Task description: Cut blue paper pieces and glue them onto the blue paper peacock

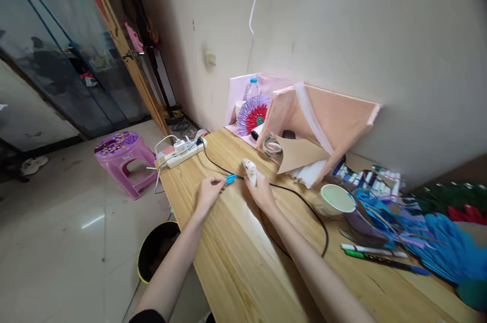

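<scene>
Forearms [173, 257] extend, blue piece [231, 179] (slim) jutting from left grip [210, 192].

No text or number can be read.

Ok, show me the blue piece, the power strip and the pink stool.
Blue piece [231, 179]: head view, its middle.
Power strip [187, 156]: head view, white casing.
Pink stool [119, 158]: head view, its side.

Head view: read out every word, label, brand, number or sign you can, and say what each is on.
No text is readable.
Pale label on the pink stool: too blurred.
Dark marks on the wall: too small.
Dark-barrelled pen: any print is too small and blurred.
</scene>
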{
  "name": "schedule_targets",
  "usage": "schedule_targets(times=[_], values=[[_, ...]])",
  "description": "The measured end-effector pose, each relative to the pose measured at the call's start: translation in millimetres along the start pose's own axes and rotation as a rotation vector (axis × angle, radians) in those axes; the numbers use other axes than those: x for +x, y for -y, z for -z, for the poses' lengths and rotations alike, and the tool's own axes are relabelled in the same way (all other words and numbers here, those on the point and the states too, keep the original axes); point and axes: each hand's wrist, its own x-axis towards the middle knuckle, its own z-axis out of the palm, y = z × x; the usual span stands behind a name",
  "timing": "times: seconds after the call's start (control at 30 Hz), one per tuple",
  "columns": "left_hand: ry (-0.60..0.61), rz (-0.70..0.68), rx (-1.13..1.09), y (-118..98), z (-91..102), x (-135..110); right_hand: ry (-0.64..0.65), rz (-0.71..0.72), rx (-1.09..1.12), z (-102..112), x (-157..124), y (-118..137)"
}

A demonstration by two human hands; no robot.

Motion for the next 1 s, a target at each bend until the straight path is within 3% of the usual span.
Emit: schedule_targets(times=[0.1,0.17,0.3,0.53,1.0], values=[[-0.015,-0.01,-0.001,5,0.7,-3,-0.003,-0.003,0.195,8,-24,-3],[-0.025,-0.02,0.004,7,1.3,-5,0.087,-0.041,0.307,15,-41,-5],[-0.039,-0.016,0.016,10,2.6,-7,0.142,-0.117,0.41,21,-59,-6],[-0.014,-0.009,0.034,8,2.4,-8,0.195,-0.227,0.487,15,-63,-8],[0.01,-0.04,0.064,5,0.9,-11,0.165,-0.264,0.425,15,-64,-7]])
